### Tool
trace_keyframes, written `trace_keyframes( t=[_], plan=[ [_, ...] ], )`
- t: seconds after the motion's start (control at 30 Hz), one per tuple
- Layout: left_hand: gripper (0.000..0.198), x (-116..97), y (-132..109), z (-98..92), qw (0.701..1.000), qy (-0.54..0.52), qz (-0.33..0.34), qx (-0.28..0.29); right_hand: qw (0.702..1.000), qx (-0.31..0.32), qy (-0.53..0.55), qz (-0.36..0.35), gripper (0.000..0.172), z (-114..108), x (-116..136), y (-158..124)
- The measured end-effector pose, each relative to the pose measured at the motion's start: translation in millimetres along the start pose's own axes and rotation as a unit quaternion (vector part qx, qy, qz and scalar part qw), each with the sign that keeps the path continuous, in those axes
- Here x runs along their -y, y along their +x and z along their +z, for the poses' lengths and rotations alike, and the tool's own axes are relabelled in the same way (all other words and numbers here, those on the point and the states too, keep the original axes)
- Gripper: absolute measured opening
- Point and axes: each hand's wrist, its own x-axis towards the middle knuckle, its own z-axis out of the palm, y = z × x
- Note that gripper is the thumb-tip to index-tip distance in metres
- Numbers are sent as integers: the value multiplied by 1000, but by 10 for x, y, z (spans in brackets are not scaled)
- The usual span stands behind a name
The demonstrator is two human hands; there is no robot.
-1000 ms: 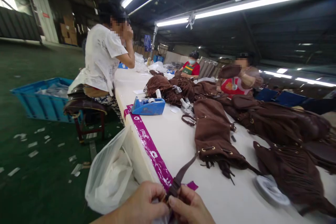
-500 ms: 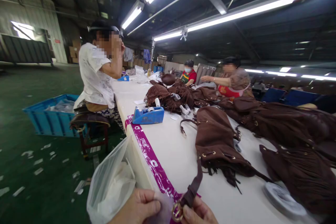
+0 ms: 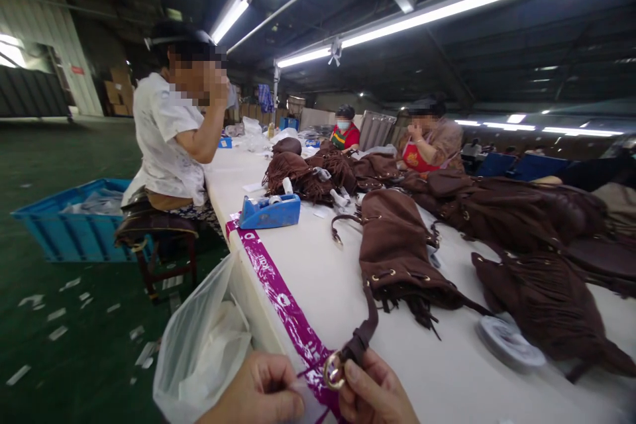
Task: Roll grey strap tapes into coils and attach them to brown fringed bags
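At the bottom edge my right hand [image 3: 375, 394] pinches the end of a brown strap [image 3: 365, 331] with a gold ring [image 3: 334, 371] on it. The strap runs up to a brown fringed bag [image 3: 397, 252] lying on the white table [image 3: 328, 278]. My left hand [image 3: 261, 394] is closed beside it, fingers pinched on a thin purple strip near the purple tape [image 3: 278, 291] stuck along the table edge.
A clear plastic bag [image 3: 199, 351] hangs off the table edge. A blue tape dispenser [image 3: 271, 211] sits farther up. More brown bags [image 3: 521, 238] are piled to the right, with a white tape roll [image 3: 509, 343]. A person in white sits on a stool; two others work behind. A blue crate [image 3: 69, 225] stands on the floor.
My hands have come apart, exposing the gold ring at the strap end. The seated person turned. The view swung a little left and up.
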Motion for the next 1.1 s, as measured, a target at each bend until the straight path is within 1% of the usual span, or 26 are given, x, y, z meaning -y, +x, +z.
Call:
trace_keyframes(
  t=[0.1, 0.2, 0.4, 0.53, 0.67, 0.8, 0.97, 1.1],
  plan=[
    [22, -50, -33, 40, 999, -35, -31, 11, 1000, 16, 17, 6, 39, 34, 13, -12],
    [17, -95, -40, 78, 997, -50, -57, 21, 1000, 20, 22, 5, 40, 66, 41, -24],
    [19, -4, 55, 59, 998, -52, -38, 18, 999, 39, 1, -21, 42, 71, 61, -16],
    [21, 45, 96, 54, 998, -45, -37, 11, 998, 33, -43, -27, 44, 36, 37, 7],
    [17, 34, 103, 94, 998, -44, -48, -2, 997, 31, -63, -18, 44, 9, 13, 19],
    [15, -18, 87, 129, 997, -35, -61, -8, 997, 22, -75, -17, 41, 6, 19, 14],
    [24, -42, 67, 129, 997, -43, -59, -11, 998, 21, -61, -27, 41, 46, 12, 20],
    [40, 42, 102, 128, 997, -55, -53, -7, 998, 33, -37, -34, 42, 85, -43, 46]
  ],
)
